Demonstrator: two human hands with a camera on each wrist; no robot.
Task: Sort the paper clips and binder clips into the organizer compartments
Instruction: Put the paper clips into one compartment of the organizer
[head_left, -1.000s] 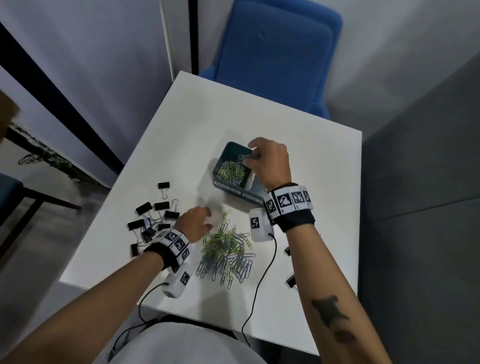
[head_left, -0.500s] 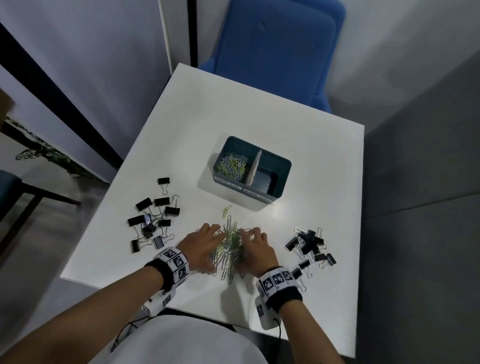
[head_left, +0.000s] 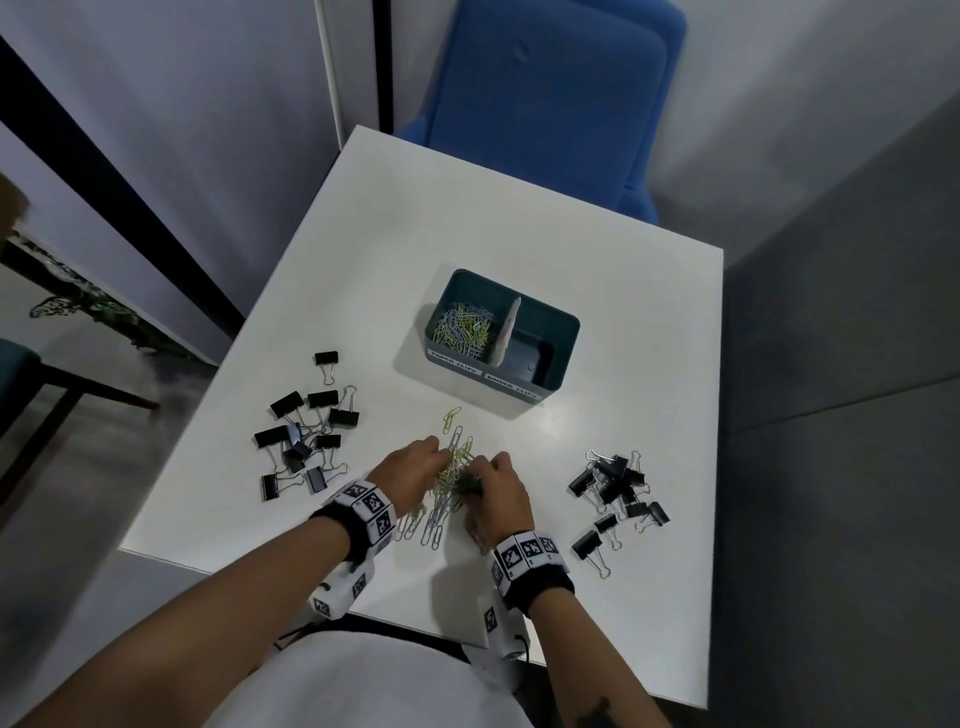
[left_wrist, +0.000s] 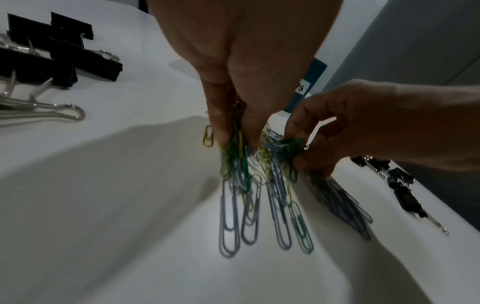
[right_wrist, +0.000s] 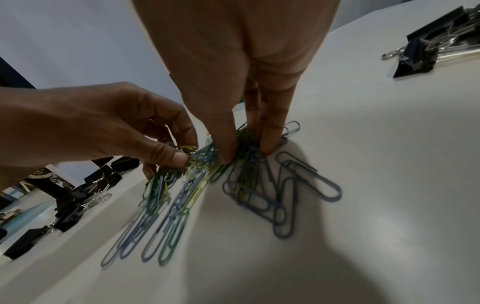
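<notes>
Paper clips (head_left: 447, 488) lie heaped at six o'clock on our white table (head_left: 597, 249); black binder clips (head_left: 306, 436) sit at nine o'clock. Our left hand (head_left: 410, 467) pinches a bunch from the heap, our right hand (head_left: 498, 493) pinches another beside it. More binder clips (head_left: 618, 488) lie at three o'clock; the teal organizer (head_left: 556, 332), at twelve, holds paper clips in its left compartment

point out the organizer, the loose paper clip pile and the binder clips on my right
organizer (head_left: 558, 376): head view, front wall
loose paper clip pile (head_left: 451, 478): head view, middle of pile
binder clips (head_left: 615, 480): head view, middle of right cluster
</notes>
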